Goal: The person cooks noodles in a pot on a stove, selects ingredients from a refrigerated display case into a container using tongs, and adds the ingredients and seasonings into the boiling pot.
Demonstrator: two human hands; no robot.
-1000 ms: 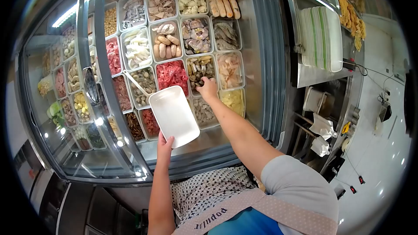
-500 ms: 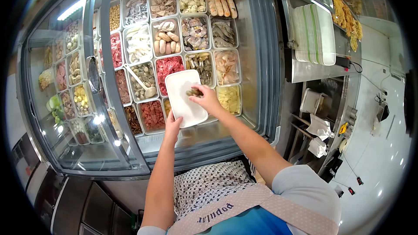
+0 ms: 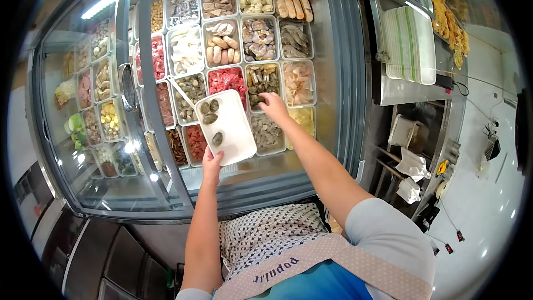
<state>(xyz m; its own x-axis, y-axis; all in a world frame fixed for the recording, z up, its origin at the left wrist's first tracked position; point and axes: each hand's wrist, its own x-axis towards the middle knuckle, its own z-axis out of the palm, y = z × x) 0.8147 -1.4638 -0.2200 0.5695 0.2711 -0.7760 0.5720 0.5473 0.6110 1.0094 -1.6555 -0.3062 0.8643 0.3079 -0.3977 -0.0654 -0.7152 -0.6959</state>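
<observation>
My left hand (image 3: 211, 165) is closed on the near edge of a white rectangular tray (image 3: 236, 136), thumb on top. Several dark, oval, abalone-like shellfish (image 3: 217, 139) lie along the tray's left side. To the right of the tray, my right hand (image 3: 276, 109) reaches into a container of dark and yellowish shellfish (image 3: 262, 78). Its fingertips pinch at a dark shellfish there. A white ladle (image 3: 182, 91) rests in the shellfish container on the left, its bowl end hidden by the tray. Shrimp-like grey pieces (image 3: 267, 133) fill the container just below my right hand.
Red meat (image 3: 226, 80), sausages (image 3: 222, 47) and spring-roll-like sticks (image 3: 293, 0) fill containers in the chiller. A sliding glass door (image 3: 129, 86) covers its left part. White trays (image 3: 408, 44) are stacked on the right counter.
My right hand has let go of shellfish over the tray and moved right to the shellfish container. Several shellfish now lie on the tray, which has shifted slightly left.
</observation>
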